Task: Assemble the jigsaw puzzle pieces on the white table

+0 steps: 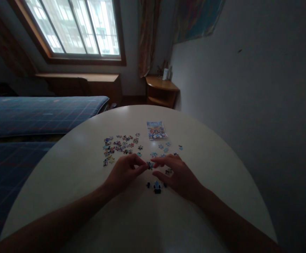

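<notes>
My left hand (125, 172) and my right hand (176, 175) meet over the middle of a round white table (71, 182). Both pinch a small jigsaw piece (150, 164) between their fingertips. Just below the hands lie a few joined blue pieces (156, 186). A spread of several loose puzzle pieces (118, 144) lies beyond my left hand. More loose pieces (165, 147) lie beyond my right hand. A small colourful picture card (156, 129) sits further back on the table.
A bed with a blue checked cover (23, 116) runs along the left of the table. A wooden corner shelf (160, 89) and a desk (89, 82) stand under the window. A grey wall is close on the right.
</notes>
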